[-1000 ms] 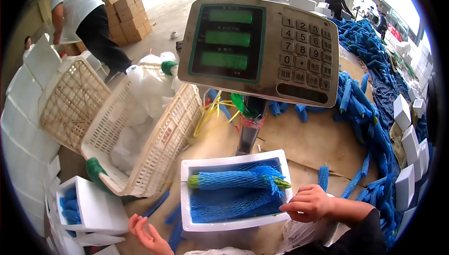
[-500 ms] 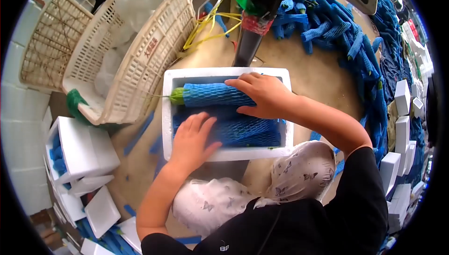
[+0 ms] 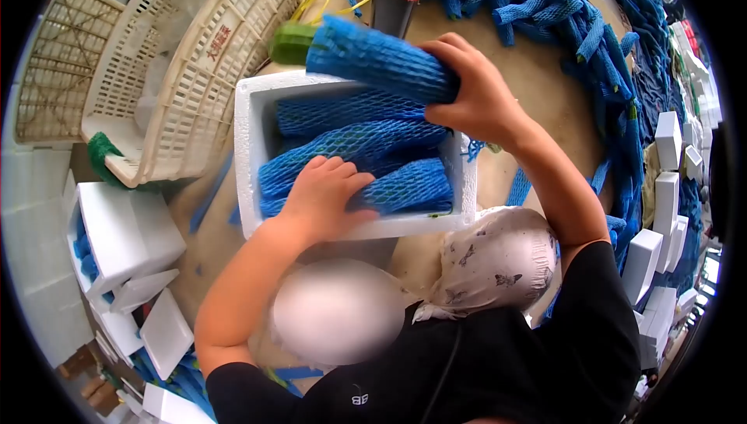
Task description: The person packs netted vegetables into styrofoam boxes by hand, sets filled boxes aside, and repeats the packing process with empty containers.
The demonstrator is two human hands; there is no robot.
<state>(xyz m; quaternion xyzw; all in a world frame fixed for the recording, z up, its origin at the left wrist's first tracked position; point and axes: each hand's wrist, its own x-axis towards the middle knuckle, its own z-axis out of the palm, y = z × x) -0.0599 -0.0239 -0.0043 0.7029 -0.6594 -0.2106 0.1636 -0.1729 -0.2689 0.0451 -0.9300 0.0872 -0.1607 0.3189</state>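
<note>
My right hand [image 3: 484, 96] is closed around the right end of a long green vegetable in a blue foam net sleeve [image 3: 377, 58]. Held over the far rim of a white foam box [image 3: 244, 144], it leaves its green end bare at the left. Inside the box lie several more vegetables in blue net sleeves [image 3: 354, 140], side by side. My left hand [image 3: 327, 200] rests palm down on the nearest ones, its fingers stretched out and thumb apart.
White plastic crates [image 3: 222, 58] stand on the left, with foam boxes [image 3: 128, 229] and lids below them. A heap of blue-sleeved vegetables [image 3: 545, 12] curves around the far right. A dark post [image 3: 391, 12] rises behind the box.
My right hand has lifted the sleeved vegetable up out of the box, tilting it. My left hand has moved slightly right and down onto the sleeves. The whole view has shifted somewhat.
</note>
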